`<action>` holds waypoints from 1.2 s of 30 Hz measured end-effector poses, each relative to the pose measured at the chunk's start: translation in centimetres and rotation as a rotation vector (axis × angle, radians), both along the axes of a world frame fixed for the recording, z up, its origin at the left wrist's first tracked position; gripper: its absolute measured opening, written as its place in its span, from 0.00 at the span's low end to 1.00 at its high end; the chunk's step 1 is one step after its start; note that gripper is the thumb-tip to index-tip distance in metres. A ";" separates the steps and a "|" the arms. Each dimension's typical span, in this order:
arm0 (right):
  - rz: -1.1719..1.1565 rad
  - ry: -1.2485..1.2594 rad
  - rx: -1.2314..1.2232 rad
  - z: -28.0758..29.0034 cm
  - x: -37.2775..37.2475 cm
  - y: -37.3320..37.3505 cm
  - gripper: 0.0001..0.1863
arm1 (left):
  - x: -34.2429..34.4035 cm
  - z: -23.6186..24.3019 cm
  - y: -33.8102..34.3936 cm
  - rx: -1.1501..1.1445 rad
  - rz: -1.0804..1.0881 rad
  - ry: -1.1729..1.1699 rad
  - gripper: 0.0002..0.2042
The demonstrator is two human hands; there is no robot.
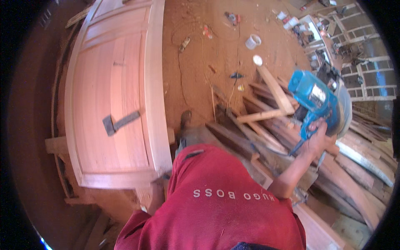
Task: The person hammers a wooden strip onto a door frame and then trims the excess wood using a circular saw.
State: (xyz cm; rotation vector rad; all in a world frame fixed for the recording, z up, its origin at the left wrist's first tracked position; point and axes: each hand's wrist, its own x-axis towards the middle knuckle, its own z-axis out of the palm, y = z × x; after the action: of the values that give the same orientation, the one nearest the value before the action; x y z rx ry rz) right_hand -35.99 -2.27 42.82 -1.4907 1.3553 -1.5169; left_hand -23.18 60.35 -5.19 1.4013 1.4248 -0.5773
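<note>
My right hand (316, 135) is closed round the handle of a blue circular saw (321, 93), held up at the right above stacked timber. The saw's round guard faces right. My left forearm (156, 198) is down beside the near right corner of a panelled wooden door (98, 91). My left hand is mostly hidden by shadow and the red shirt, so its fingers cannot be made out. On the door lies a dark hammer (120, 121) with a blocky head, and farther up a small thin piece, perhaps a nail (118, 63).
Stacked boards (354, 166) fill the right side, with a jointed timber piece (273, 96) across them. Cords trail over the brown floor (191, 75) near a white bucket (253, 41) and a round white lid (257, 60). A wooden support (56, 145) juts from under the door.
</note>
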 end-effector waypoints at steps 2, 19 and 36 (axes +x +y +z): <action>-0.038 0.019 -0.046 -4.1 -2.3 4.5 0.02 | -1.4 -3.5 2.8 0.033 -0.001 0.007 0.24; 0.059 -0.052 -0.090 -10.0 -7.6 -1.3 0.03 | -4.0 -2.1 9.5 1.386 -0.423 -0.299 0.26; 0.109 -0.137 0.094 -20.2 -17.3 -15.8 0.12 | 1.1 6.3 -28.6 0.865 -1.409 -1.052 0.23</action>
State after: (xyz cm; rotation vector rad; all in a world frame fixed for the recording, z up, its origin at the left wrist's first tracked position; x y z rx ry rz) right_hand -53.31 -18.03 22.59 -1.3543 1.2285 -1.4395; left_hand -22.05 31.74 1.14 2.7231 -0.4372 0.1126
